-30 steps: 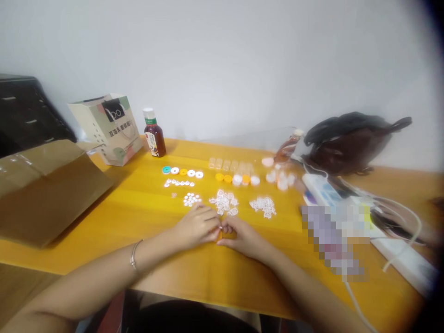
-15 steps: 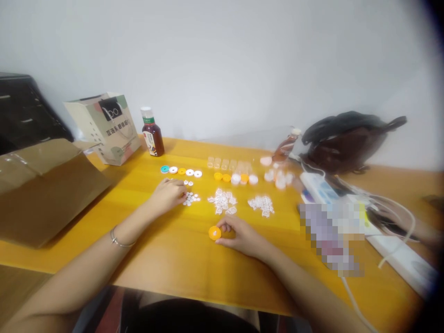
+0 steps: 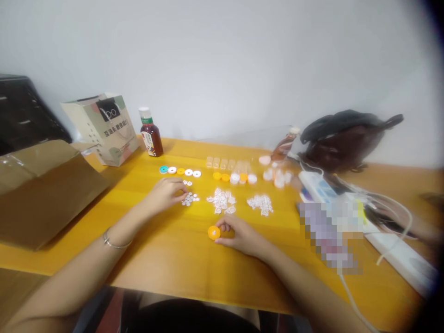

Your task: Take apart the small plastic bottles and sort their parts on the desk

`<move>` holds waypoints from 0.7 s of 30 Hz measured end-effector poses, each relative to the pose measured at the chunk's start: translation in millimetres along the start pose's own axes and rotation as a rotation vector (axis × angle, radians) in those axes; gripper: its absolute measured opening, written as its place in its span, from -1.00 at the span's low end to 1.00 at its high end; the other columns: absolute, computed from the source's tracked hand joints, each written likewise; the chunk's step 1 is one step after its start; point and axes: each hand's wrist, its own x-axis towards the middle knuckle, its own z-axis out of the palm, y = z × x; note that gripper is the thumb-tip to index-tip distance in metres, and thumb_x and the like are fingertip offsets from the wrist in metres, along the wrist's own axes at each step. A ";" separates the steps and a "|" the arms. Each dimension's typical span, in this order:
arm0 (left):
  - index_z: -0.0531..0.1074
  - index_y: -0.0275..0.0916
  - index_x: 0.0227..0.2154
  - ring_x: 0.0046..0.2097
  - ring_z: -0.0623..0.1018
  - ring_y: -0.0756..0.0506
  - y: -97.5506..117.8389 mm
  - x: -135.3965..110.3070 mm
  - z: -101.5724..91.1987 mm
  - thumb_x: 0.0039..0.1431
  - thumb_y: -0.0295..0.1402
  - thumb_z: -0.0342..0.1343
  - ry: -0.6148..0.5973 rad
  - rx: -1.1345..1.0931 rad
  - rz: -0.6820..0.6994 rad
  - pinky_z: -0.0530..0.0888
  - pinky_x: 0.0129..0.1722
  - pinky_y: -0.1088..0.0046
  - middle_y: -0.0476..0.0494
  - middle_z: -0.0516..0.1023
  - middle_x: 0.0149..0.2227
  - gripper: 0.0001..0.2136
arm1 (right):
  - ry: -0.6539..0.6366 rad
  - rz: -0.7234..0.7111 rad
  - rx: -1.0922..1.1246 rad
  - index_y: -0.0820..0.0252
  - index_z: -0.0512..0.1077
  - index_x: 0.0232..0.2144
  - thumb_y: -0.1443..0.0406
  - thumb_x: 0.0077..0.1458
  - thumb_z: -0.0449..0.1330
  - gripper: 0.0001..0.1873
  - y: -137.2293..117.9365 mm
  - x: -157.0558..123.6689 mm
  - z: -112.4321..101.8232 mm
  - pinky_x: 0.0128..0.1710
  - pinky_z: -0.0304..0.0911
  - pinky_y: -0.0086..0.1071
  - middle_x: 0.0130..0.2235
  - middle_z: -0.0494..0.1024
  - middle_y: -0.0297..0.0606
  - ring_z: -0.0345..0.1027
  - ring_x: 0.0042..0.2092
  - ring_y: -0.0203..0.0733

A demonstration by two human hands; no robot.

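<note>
My right hand (image 3: 239,232) rests on the yellow table (image 3: 180,259) and pinches the edge of a small orange round cap (image 3: 214,232) that has a white piece in its middle. My left hand (image 3: 165,193) is stretched forward with curled fingers over a small pile of tiny white round pieces (image 3: 190,199); what the fingertips hold, if anything, is too small to see. Two more piles of white pieces (image 3: 221,201) lie beyond my right hand. A row of teal, white and orange discs (image 3: 179,171) sits behind my left hand.
An open cardboard box (image 3: 45,189) stands at the left, with a paper bag (image 3: 111,127) and a dark drink bottle (image 3: 150,134) behind it. Orange and white caps (image 3: 236,177) and clear cups lie mid-table. A dark handbag (image 3: 343,138), a power strip (image 3: 374,222) and cables fill the right.
My left hand left my right hand and reached forward to the pile of tiny white pieces. The orange cap came into view, still held by my right hand.
</note>
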 end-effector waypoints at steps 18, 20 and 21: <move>0.41 -0.23 -0.37 -0.29 0.42 0.02 55.9 -7.3 48.4 0.24 -0.41 -0.08 0.018 0.012 0.649 0.27 -0.21 0.45 -0.06 0.48 -0.37 -0.84 | 0.042 -0.055 0.009 0.17 0.34 -0.37 0.25 -0.11 0.26 -0.78 8.9 1.5 5.2 -0.35 0.21 -0.40 -0.41 0.35 -0.35 0.25 -0.36 -0.29; 0.40 -0.25 -0.35 -0.28 0.42 0.01 54.5 -7.7 48.3 0.24 -0.45 -0.09 0.022 0.062 0.682 0.28 -0.20 0.44 -0.08 0.48 -0.36 -0.83 | 0.041 -0.056 0.012 0.18 0.34 -0.37 0.26 -0.11 0.26 -0.78 8.9 1.8 5.1 -0.35 0.21 -0.40 -0.42 0.35 -0.35 0.25 -0.36 -0.29; 0.40 -0.25 -0.35 -0.28 0.42 0.01 54.3 -7.7 48.0 0.24 -0.46 -0.10 0.025 0.081 0.692 0.28 -0.20 0.44 -0.09 0.48 -0.35 -0.83 | 0.041 -0.055 0.012 0.18 0.34 -0.38 0.26 -0.10 0.26 -0.79 9.0 2.0 5.0 -0.35 0.21 -0.40 -0.42 0.35 -0.35 0.24 -0.36 -0.29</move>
